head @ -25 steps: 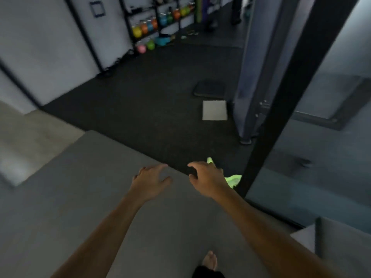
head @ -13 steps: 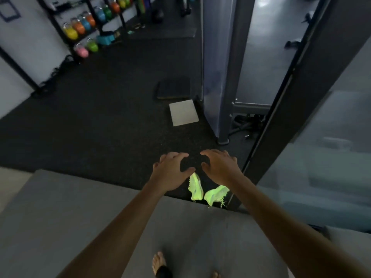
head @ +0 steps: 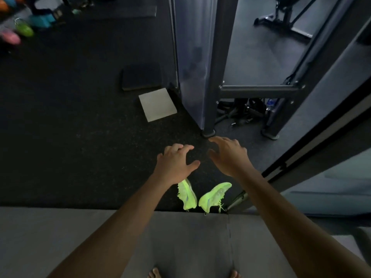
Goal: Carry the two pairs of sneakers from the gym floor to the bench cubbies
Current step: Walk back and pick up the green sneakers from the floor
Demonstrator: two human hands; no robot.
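Note:
A pair of neon-green sneakers lies on the black rubber floor just past the grey mat's edge: the left sneaker (head: 187, 195) and the right sneaker (head: 213, 196), toes angled apart. My left hand (head: 176, 162) hovers above and slightly beyond the left sneaker, fingers spread, holding nothing. My right hand (head: 228, 155) is stretched out beside it, above the right sneaker, also open and empty. My left forearm covers part of the left sneaker. No second pair and no bench cubbies are in view.
A grey mat (head: 180, 241) lies under my bare feet. A metal rack post (head: 207, 133) stands just beyond my right hand. A white pad (head: 157, 104) and a dark pad (head: 141, 77) lie on the floor. A black frame (head: 281, 169) runs along the right.
The view has tilted down and closer. Both sneakers now show fully below my hands. Both hands have stretched farther forward over the black floor, still empty.

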